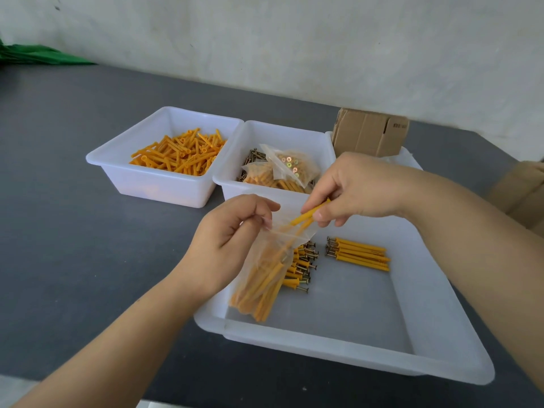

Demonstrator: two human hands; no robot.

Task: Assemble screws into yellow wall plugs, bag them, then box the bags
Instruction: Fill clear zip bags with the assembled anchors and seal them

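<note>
A dark grey surface carries everything and runs back to a pale, scuffed wall. Nearest on it sits a wide, shallow white tray. Over the tray's near left corner the left hand pinches the open mouth of a clear plastic bag, which hangs down into the tray and already holds a bundle of yellow wall plugs. The right hand grips a few assembled plugs between fingers and thumb, their tips at the bag's mouth. On the tray floor, partly hidden behind the bag, lies a heap of plugs with screws fitted; just right of it, apart, lies a neat row of the same.

Beyond the tray stand two deeper white bins, side by side and touching. The left bin holds loose yellow wall plugs. The right bin holds dark loose screws along its left side, with filled bags lying on top of them.

Farther right, behind the right hand, a folded cardboard box stands upright. More cardboard shows at the right edge, beyond the right forearm. At the far left, against the wall, lies something green, too cropped to name.
</note>
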